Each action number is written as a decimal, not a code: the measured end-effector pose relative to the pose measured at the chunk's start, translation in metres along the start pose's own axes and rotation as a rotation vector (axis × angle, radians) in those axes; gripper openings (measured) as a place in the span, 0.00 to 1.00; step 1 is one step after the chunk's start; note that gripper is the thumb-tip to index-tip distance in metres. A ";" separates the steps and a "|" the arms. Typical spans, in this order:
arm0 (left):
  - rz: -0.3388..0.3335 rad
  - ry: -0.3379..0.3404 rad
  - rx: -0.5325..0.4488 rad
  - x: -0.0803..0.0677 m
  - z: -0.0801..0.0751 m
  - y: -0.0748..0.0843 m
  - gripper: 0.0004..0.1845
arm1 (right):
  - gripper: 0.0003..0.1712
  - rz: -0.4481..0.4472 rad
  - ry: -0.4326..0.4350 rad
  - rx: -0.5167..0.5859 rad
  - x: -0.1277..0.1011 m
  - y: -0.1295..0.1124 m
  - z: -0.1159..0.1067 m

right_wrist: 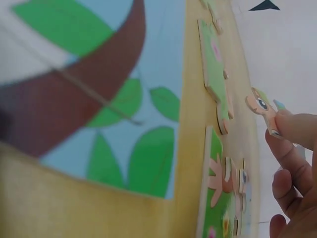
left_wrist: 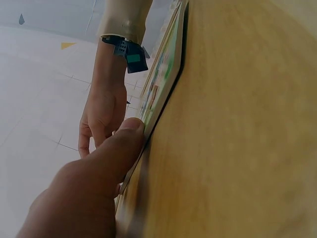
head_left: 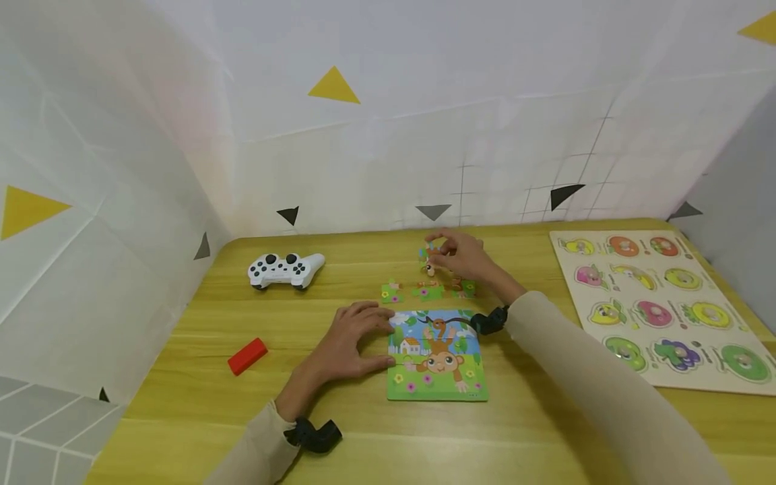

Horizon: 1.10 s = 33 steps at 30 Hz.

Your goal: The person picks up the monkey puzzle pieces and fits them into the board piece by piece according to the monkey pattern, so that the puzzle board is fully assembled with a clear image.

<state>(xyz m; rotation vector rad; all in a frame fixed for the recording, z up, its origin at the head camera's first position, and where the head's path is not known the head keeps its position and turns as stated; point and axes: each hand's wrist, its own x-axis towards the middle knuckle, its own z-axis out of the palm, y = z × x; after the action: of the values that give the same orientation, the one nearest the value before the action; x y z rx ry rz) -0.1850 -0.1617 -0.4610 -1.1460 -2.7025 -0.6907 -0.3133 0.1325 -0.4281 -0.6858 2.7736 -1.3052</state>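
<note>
One puzzle piece (right_wrist: 262, 106) is pinched by the right hand (head_left: 463, 257), at 12 o'clock of the monkey board (head_left: 438, 356). Board's 9 o'clock edge is touched by the left hand (head_left: 351, 342), fingers spread. Piece partly finger-covered in head view, printed eye shown close-up from right wrist. Gamepad (head_left: 281, 271) seen at 10, fruit board (head_left: 709, 381) at 3.

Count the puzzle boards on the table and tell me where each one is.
2. The monkey board lies in the middle, with the left hand at its left edge; the fruit board lies to its right. No others show.
</note>
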 end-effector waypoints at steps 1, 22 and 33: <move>-0.001 -0.002 0.000 0.000 0.000 0.000 0.25 | 0.23 0.001 -0.001 0.012 -0.001 -0.001 0.000; -0.009 -0.019 -0.012 0.001 -0.002 0.000 0.25 | 0.25 -0.061 0.014 0.158 -0.051 -0.046 -0.018; -0.009 -0.012 -0.016 0.000 -0.002 0.001 0.25 | 0.25 -0.016 0.011 0.280 -0.072 -0.029 -0.008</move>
<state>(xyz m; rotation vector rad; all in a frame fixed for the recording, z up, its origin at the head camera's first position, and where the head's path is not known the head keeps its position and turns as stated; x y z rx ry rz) -0.1842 -0.1616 -0.4591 -1.1452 -2.7186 -0.7110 -0.2387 0.1497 -0.4151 -0.6840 2.5228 -1.6598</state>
